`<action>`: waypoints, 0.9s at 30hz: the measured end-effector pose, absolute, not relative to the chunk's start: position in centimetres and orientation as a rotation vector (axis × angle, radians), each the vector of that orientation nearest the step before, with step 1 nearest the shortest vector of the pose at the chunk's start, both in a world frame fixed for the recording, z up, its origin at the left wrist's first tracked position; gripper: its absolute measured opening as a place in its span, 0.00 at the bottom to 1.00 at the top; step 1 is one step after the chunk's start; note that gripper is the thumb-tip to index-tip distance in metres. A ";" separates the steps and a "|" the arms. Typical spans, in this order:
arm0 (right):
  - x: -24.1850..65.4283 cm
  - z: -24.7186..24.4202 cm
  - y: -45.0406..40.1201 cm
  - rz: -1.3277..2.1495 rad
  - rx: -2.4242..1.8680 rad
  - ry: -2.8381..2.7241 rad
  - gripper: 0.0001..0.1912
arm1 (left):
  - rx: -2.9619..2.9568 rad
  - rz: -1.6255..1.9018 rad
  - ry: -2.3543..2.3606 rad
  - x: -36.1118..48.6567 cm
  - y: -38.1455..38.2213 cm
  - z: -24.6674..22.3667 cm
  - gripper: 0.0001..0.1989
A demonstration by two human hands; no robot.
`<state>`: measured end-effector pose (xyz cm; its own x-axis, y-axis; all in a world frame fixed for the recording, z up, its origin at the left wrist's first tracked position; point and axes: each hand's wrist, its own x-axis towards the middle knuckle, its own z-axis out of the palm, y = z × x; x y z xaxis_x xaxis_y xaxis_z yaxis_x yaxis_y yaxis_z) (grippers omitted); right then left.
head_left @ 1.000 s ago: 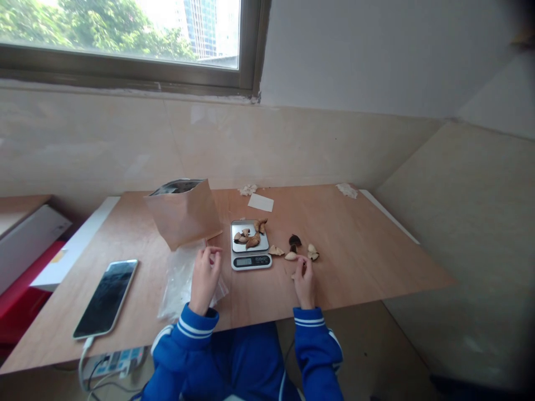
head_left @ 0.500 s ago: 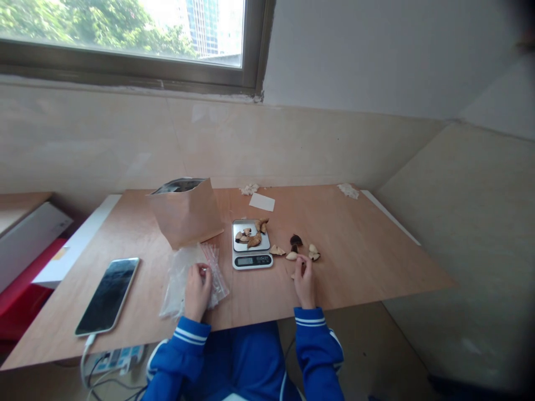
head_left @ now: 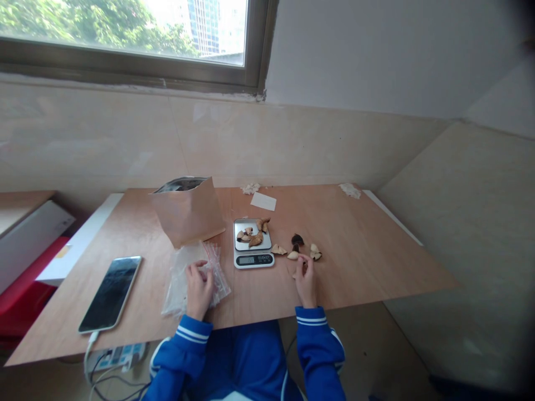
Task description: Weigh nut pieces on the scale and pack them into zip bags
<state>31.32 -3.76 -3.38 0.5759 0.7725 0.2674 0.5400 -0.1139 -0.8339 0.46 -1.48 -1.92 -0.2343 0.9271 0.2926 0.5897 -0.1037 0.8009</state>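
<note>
My left hand (head_left: 199,288) rests on clear plastic zip bags (head_left: 175,295), its fingers loosely bent and apart, with nothing visible in them. My right hand (head_left: 306,284) is at the near side of a small group of dried, shell-like pieces, fingertips together; a brown bit shows between them, too small to name. Close by lie a pale piece (head_left: 293,255), a dark brown piece (head_left: 297,239), and another pale piece (head_left: 315,252). Between my hands stands a digital kitchen scale (head_left: 253,260), several brown dried pieces (head_left: 256,240) on its metal plate. A tan piece (head_left: 278,249) lies at its right.
Behind the plastic bags stands an open brown paper pouch (head_left: 190,214). A smartphone (head_left: 111,295) with a charging cable (head_left: 88,356) lies at left. A white card (head_left: 263,201) and crumpled whitish scraps (head_left: 349,191) are near the table's back edge.
My left fingers have loosened and spread a little over the plastic bags. My right hand stays almost in place among the pieces. The whole view has shifted slightly.
</note>
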 end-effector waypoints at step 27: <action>17.5 6.6 -3.2 0.767 -1.540 -1.504 0.13 | 1.551 1.440 1.534 2.9 -4.4 6.7 0.14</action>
<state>17.52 -3.25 6.65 0.0968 0.9876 0.1233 0.4803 0.0622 -0.8749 2.90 -4.41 6.71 -0.2079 0.9265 0.3137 0.3718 -0.2218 0.9014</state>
